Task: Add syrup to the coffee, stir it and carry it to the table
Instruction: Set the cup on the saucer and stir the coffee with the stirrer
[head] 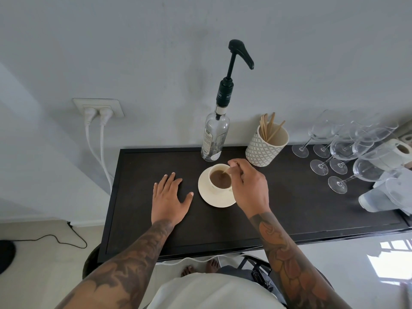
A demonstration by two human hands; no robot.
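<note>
A cream cup of brown coffee stands on a cream saucer in the middle of the dark counter. My right hand hovers over the cup's right side and pinches a thin wooden stir stick, whose tip dips into the coffee. My left hand lies flat on the counter just left of the saucer, fingers spread. Behind the cup stands a clear glass syrup bottle with a tall black pump, close to the wall.
A patterned white cup holding several wooden sticks stands right of the bottle. Several stemmed wine glasses crowd the counter's right end, with a paper roll beyond. A wall socket with two white plugs is at the left.
</note>
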